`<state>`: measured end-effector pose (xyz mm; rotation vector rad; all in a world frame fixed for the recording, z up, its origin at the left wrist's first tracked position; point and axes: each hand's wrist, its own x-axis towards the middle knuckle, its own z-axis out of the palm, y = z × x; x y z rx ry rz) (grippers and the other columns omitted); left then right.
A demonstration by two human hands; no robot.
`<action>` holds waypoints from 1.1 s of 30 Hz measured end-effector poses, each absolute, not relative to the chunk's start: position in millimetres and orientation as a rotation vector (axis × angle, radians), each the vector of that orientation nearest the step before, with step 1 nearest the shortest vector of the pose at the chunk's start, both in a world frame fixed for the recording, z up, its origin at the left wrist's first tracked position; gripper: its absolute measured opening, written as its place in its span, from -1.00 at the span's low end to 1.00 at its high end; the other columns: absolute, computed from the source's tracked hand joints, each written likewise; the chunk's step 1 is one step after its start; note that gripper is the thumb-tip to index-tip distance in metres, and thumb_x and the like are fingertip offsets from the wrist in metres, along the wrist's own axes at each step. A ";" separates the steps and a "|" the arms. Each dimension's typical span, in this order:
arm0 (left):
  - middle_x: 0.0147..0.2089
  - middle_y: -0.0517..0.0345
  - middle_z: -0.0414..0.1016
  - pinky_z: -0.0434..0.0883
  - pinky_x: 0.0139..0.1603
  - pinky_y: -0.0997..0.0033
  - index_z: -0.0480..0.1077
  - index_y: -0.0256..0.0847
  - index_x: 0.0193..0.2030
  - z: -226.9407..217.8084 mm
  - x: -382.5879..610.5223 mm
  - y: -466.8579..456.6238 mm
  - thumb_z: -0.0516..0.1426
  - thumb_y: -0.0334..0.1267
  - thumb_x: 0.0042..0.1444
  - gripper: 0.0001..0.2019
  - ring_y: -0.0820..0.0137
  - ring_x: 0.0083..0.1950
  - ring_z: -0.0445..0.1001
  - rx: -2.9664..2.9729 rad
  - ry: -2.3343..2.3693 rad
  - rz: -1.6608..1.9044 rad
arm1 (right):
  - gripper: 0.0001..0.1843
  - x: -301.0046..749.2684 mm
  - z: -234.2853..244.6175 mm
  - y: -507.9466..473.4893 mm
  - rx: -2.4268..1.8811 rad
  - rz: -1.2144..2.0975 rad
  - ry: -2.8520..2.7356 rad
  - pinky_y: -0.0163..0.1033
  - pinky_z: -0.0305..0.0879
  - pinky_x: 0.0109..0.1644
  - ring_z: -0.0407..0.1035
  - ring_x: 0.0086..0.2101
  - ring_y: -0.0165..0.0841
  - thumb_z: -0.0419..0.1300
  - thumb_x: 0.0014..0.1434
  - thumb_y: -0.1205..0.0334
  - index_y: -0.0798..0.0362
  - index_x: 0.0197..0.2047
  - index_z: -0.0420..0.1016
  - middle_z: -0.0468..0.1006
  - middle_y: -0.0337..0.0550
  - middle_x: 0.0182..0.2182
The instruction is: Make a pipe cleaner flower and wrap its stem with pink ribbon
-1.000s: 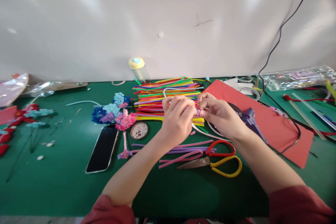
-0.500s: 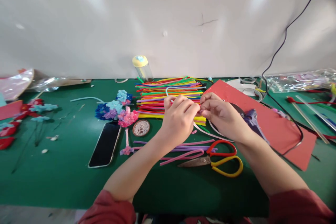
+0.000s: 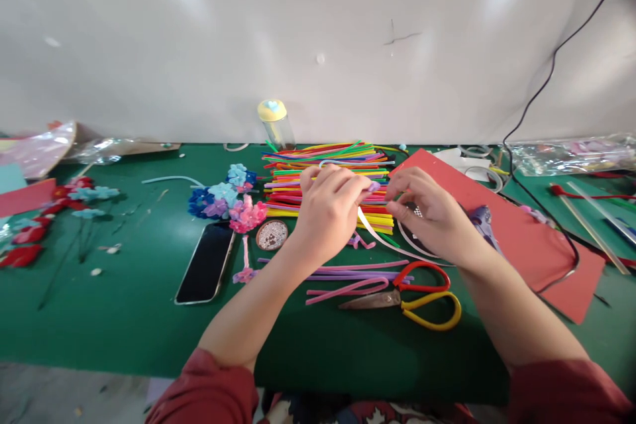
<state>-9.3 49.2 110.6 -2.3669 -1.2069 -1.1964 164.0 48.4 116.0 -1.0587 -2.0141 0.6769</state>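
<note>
My left hand is closed in a pinch, with a small purple pipe-cleaner piece showing at its fingertips. Its full shape is hidden behind the fingers. A little to the right, my right hand has curved fingers spread apart and nothing visible in them. Both hands hover over a pile of coloured pipe cleaners. Below the left hand lies a small pink-purple bent piece. Nearer me are loose purple and pink pipe cleaners and scissors with one red and one yellow handle.
Left of the pile are fuzzy flowers, a dish of beads and a phone. A yellow-lidded jar stands by the wall. On the right, a black cable crosses a red board. Red flowers lie far left.
My hands have come apart: the right fingers have opened and drawn away from the left hand's fingertips. The purple piece now shows in the left hand. The view has shifted slightly.
</note>
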 end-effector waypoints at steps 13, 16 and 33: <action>-0.26 0.12 0.52 0.38 -0.19 0.44 0.34 -0.24 -0.24 119.9 -22.6 48.2 0.01 -0.46 0.13 -0.87 0.44 -0.24 0.46 -2.464 -1.281 -1.308 | -0.77 142.1 66.0 48.1 -1.248 0.306 -3.039 -0.11 0.30 -0.15 0.39 -0.20 -0.17 0.07 0.16 0.37 0.23 -0.11 0.36 0.43 0.14 -0.18; -0.27 0.13 0.50 0.40 -0.25 0.50 0.33 -0.25 -0.21 121.8 -23.3 45.8 -0.01 -0.47 0.14 -0.85 0.50 -0.33 0.46 -2.481 -1.297 -1.340 | -0.63 133.2 55.6 46.5 -1.188 0.282 -3.050 -0.11 0.29 -0.08 0.29 -0.04 -0.12 0.11 0.12 0.38 0.19 0.03 0.28 0.32 0.17 0.00; -0.44 0.16 0.55 0.39 -0.40 0.51 0.40 -0.26 -0.23 132.6 -31.9 33.8 0.07 -0.40 0.09 -0.87 0.49 -0.48 0.47 -2.788 -1.410 -1.329 | -0.73 138.1 63.7 52.1 -0.971 0.532 -3.039 -0.23 0.23 -0.18 0.30 -0.25 -0.32 -0.07 0.08 0.55 0.15 -0.32 0.41 0.42 -0.03 -0.33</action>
